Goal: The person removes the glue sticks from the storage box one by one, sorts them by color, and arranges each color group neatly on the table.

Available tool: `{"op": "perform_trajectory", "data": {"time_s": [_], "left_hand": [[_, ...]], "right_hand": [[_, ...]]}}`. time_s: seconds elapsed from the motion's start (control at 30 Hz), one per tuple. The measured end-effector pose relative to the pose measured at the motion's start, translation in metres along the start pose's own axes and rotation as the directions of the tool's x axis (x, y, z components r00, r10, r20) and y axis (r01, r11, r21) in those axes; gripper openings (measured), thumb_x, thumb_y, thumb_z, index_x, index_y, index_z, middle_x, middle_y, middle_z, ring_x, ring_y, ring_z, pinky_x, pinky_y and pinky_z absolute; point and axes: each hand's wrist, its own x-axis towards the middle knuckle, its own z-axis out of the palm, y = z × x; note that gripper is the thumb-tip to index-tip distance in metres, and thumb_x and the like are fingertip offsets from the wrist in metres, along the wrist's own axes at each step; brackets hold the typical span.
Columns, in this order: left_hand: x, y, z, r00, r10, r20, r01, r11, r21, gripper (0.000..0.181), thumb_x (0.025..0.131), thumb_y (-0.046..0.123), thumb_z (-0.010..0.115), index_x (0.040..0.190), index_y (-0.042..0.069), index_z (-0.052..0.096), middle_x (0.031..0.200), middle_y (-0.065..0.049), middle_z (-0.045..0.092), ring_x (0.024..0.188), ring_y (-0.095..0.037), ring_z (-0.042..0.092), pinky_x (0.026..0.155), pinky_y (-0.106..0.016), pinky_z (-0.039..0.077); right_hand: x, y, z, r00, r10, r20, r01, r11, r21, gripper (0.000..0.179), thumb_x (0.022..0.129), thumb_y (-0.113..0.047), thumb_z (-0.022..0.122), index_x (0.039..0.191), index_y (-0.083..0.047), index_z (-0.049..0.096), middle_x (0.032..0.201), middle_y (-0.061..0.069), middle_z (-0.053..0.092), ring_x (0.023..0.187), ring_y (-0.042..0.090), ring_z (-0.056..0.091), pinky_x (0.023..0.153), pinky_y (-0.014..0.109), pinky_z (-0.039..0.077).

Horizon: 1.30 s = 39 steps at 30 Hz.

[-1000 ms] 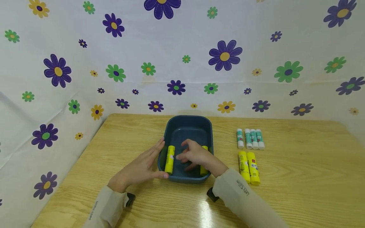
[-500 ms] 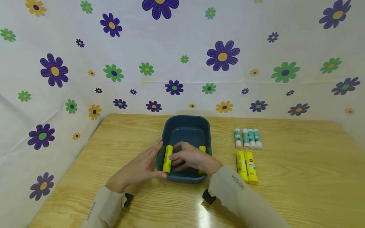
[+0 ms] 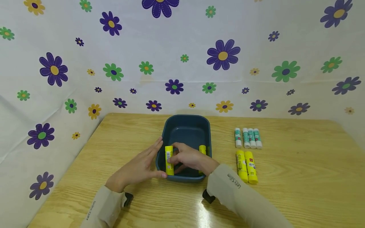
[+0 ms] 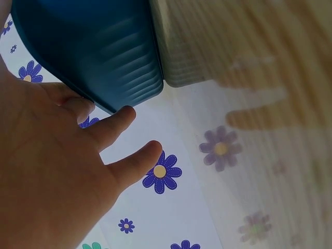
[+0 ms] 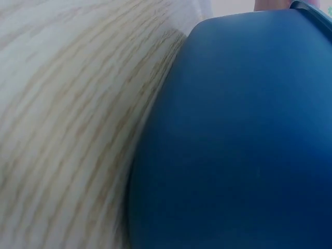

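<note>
A dark blue plastic bin (image 3: 186, 180) stands on the table with yellow glue sticks inside. My left hand (image 3: 135, 166) rests against the bin's left side, fingers extended, thumb at the near rim. In the left wrist view, the left hand (image 4: 57, 155) has its fingertips at the bin's edge (image 4: 140, 78). My right hand (image 3: 189, 156) reaches into the bin. Its thumb and curled fingers hold the left yellow glue stick (image 3: 169, 167), whose barcode faces up. Another yellow glue stick (image 3: 202, 149) lies along the right wall, partly covered by the right hand.
Right of the bin, two yellow glue sticks (image 3: 251, 167) lie side by side. Behind them lies a row of several small white-and-teal glue sticks (image 3: 251, 138). A flowered cloth (image 3: 182, 69) hangs behind the wooden table (image 3: 299, 164). The bin's wall (image 5: 233, 129) fills much of the right wrist view.
My right hand has moved left within the bin onto the left yellow glue stick. That stick has turned, showing its barcode, and its near end has shifted right. My left hand stays at the bin.
</note>
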Motion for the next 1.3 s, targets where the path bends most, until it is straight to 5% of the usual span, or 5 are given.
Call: {"op": "perform_trajectory", "data": {"time_s": [0.1, 0.47, 0.73, 1.3], "left_hand": [[0.000, -0.001, 0.000, 1.000, 0.002, -0.001, -0.002, 1.000, 0.004, 0.111, 0.088, 0.056, 0.074, 0.162, 0.001, 0.012, 0.170, -0.010, 0.004, 0.152, -0.036, 0.018, 0.116, -0.057, 0.027], [0.001, -0.002, -0.001, 1.000, 0.010, -0.003, -0.010, 1.000, 0.017, 0.108, 0.089, 0.056, 0.072, 0.161, 0.000, 0.015, 0.169, -0.013, 0.006, 0.151, -0.038, 0.020, 0.115, -0.059, 0.029], [0.001, -0.001, 0.000, 1.000, -0.024, 0.009, 0.024, 1.000, -0.008, 0.110, 0.088, 0.056, 0.074, 0.163, 0.004, 0.013, 0.170, -0.011, 0.006, 0.152, -0.038, 0.019, 0.115, -0.059, 0.028], [-0.001, 0.000, 0.000, 1.000, 0.008, -0.011, -0.008, 1.000, 0.000, 0.110, 0.088, 0.054, 0.075, 0.162, 0.000, 0.013, 0.170, -0.012, 0.006, 0.151, -0.038, 0.018, 0.116, -0.060, 0.026]], "right_hand": [[0.000, 0.000, 0.001, 1.000, -0.022, -0.011, 0.021, 0.998, -0.067, 0.047, 0.097, 0.003, 0.060, 0.140, 0.005, 0.040, 0.113, 0.021, 0.059, 0.097, 0.031, 0.066, 0.080, 0.049, 0.060], [-0.007, -0.005, -0.004, 0.967, -0.134, -0.216, 0.101, 0.982, -0.157, 0.057, 0.094, 0.000, 0.068, 0.144, -0.001, 0.041, 0.110, 0.021, 0.063, 0.087, 0.028, 0.068, 0.069, 0.046, 0.062], [-0.018, -0.011, -0.017, 0.952, -0.162, -0.258, 0.112, 0.973, -0.200, 0.057, 0.094, -0.001, 0.069, 0.144, 0.000, 0.042, 0.119, 0.021, 0.058, 0.091, 0.030, 0.066, 0.066, 0.043, 0.062], [-0.058, -0.020, -0.049, 0.940, -0.234, -0.250, 0.180, 0.959, -0.220, 0.054, 0.099, -0.001, 0.063, 0.145, 0.003, 0.035, 0.124, 0.028, 0.053, 0.096, 0.036, 0.066, 0.067, 0.043, 0.062]]}}
